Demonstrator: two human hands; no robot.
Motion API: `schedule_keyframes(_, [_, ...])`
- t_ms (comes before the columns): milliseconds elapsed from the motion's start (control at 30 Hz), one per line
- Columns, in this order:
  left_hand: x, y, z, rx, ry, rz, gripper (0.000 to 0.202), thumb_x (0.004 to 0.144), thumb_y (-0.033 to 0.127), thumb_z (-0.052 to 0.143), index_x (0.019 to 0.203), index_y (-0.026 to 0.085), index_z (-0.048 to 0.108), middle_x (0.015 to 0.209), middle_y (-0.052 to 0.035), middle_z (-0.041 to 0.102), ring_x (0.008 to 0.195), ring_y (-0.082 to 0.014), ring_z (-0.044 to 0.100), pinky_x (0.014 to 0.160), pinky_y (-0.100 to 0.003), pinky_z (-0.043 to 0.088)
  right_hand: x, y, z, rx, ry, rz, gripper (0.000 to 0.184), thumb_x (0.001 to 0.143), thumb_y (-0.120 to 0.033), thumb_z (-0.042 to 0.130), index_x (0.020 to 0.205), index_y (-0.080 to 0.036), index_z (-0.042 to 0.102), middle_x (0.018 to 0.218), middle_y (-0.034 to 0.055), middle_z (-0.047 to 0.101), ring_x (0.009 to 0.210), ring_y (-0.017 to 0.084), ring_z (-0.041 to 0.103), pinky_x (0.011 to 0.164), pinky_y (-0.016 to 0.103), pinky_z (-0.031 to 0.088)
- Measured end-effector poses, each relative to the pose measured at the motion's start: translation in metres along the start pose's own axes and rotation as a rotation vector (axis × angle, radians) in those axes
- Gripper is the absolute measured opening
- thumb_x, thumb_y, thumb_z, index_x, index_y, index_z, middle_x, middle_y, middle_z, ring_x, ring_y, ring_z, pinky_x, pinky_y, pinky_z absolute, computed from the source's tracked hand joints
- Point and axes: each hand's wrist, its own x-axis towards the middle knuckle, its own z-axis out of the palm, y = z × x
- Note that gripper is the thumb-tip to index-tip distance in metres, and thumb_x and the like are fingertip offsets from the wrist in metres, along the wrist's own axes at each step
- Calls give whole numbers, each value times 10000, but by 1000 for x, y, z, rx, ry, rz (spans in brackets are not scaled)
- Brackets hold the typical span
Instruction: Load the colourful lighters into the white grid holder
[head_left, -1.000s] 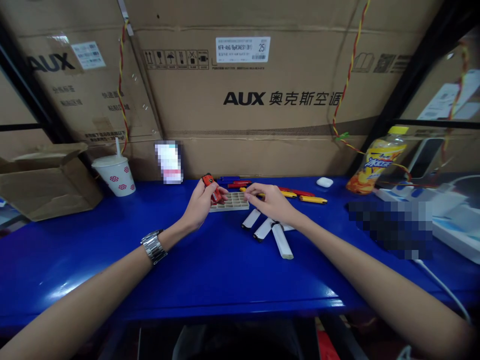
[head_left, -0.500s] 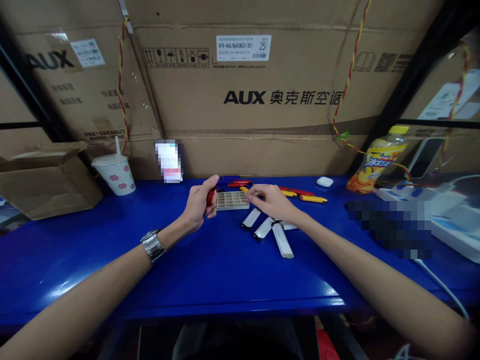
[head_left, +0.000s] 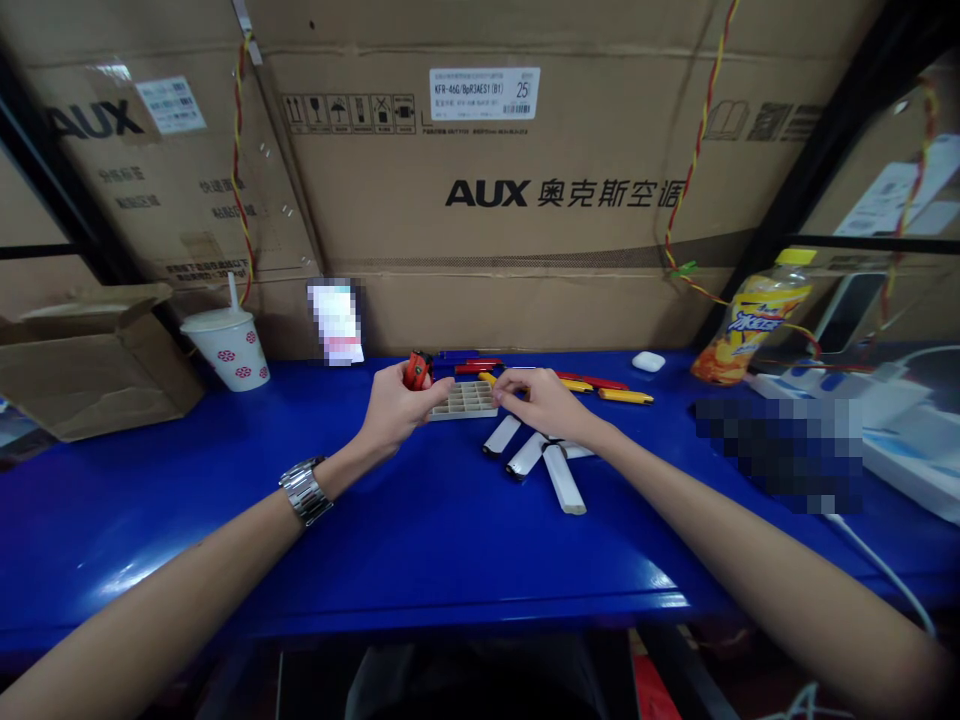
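Observation:
My left hand [head_left: 395, 405], with a metal watch [head_left: 306, 491] on its wrist, is closed around a red, black-ended object that looks like a lighter [head_left: 418, 370]. Its thumb points right, over the left end of a pale, gridded compartment tray [head_left: 469, 400]. At the other end of this tray, my right hand [head_left: 541, 403] has its fingertips pinched on the edge. Several white, dark-ended lighter-like pieces [head_left: 564, 480] lie fanned out below my right hand. Yellow pieces [head_left: 625, 397] and red ones [head_left: 606, 383] lie behind and to the right of it.
Along the back of the blue table [head_left: 420, 560] stand an open cardboard box [head_left: 97, 370], a paper cup [head_left: 227, 350] with a straw, and a lit phone [head_left: 335, 322]. An earbud case [head_left: 649, 362], a drink bottle [head_left: 750, 320] and a power strip [head_left: 900, 430] are on the right.
My left hand has turned over, so its thumb now lies toward the tray and the red lighter's end shows above the fingers. My right hand stays at the tray's edge.

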Motion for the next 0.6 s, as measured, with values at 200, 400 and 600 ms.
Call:
schedule_keyframes(200, [3, 7, -5, 67, 74, 193, 390, 855, 471, 565, 590, 197, 480, 447, 42, 446, 400, -83, 423, 423, -240, 358, 0, 2, -1, 7, -16, -11, 142, 815, -227, 507, 801, -171, 636, 750, 36, 693, 697, 143, 633, 683, 284, 455])
schedule_keyframes(400, [11, 2, -14, 370, 116, 390, 414, 910, 517, 455, 875, 172, 683, 815, -55, 597, 774, -160, 560, 704, -303, 461, 0, 2, -1, 1, -54, -34, 132, 816, -220, 503, 804, -173, 626, 741, 25, 688, 683, 135, 623, 672, 276, 449])
schedule_keyframes(600, [22, -24, -27, 739, 61, 490, 544, 926, 588, 336, 1235, 234, 610, 1101, -99, 503, 1074, -232, 474, 982, -446, 383, -1, 3, -2, -11, -86, -36, 134, 828, -221, 503, 798, -178, 627, 752, 26, 690, 689, 140, 627, 662, 283, 447])
